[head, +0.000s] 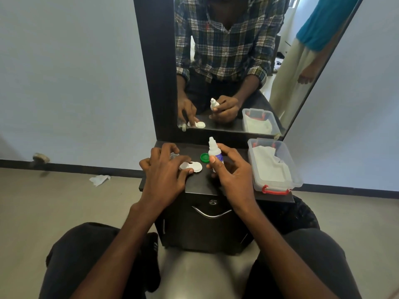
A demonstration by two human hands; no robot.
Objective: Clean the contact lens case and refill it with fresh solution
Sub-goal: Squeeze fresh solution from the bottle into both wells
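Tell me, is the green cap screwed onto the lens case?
No, the green cap lies on the cabinet top, apart from the white case.

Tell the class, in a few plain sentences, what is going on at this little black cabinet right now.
A seated person works at a black cabinet top before a mirror. The left hand steadies a white twin-well lens case with its fingertips. The right hand holds a small white dropper bottle upright. A green round cap lies behind the case, and a clear plastic box of tissues stands to the right.

Bare forearms, dark trousers [86, 244], plaid shirt [226, 39] with rolled sleeves in the mirror [302, 61].
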